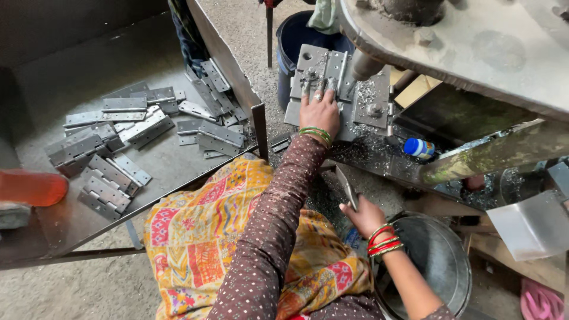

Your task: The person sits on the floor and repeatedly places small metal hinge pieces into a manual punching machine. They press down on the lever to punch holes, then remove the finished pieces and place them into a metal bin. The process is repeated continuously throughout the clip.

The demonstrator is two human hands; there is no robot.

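Observation:
My left hand (319, 111) presses a grey metal hinge (323, 70) flat on the machine's steel work plate (373, 109), under a vertical spindle (363, 65). Its fingers lie on the hinge's lower part. My right hand (363, 216) is lower, near my lap, and grips another flat metal hinge (347, 186) by one end, tilted upward. Green and red bangles ring both wrists. Metal shavings lie around the work plate.
A low metal tray table (71, 219) on the left carries several loose hinges (142, 121). A steel bucket (438, 261) stands at lower right, a dark blue bin (296, 41) beyond the plate. A small blue-capped bottle (419, 147) lies among the shavings. An orange object (32, 187) sits far left.

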